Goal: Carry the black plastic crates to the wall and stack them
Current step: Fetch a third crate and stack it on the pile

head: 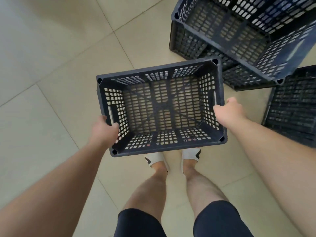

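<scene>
The left hand (104, 129) grips the left short wall of a black slatted plastic crate, the carried crate (162, 106). Its thumb is hooked over the rim beside the handle slot, and its fingers are hidden on the outside of the wall. The right hand (229, 112) is curled around the rim of the opposite short wall, level with that wall's handle slot. How its fingers lie under the rim cannot be told. Both bare forearms reach forward and down.

The carried crate hangs between the hands above the floor (51, 82), open side up and roughly level, with nothing in it. Pale tile shows through its latticed base. Its near long edge covers the toes of two white slippers (155, 159) with black marks. Bare legs and black shorts (218, 219) show below them.

Just beyond the carried crate's far right corner stands a crate pile (239, 40) of the same black crates. A lower one sits on the floor and another rests tilted in it, and further lattice walls run out of view at the top right. A lone crate (294, 108) lies on the floor near the right hand, at the right edge of the view and cut off by it. Beige tiles with thin grout lines spread to the left and ahead.
</scene>
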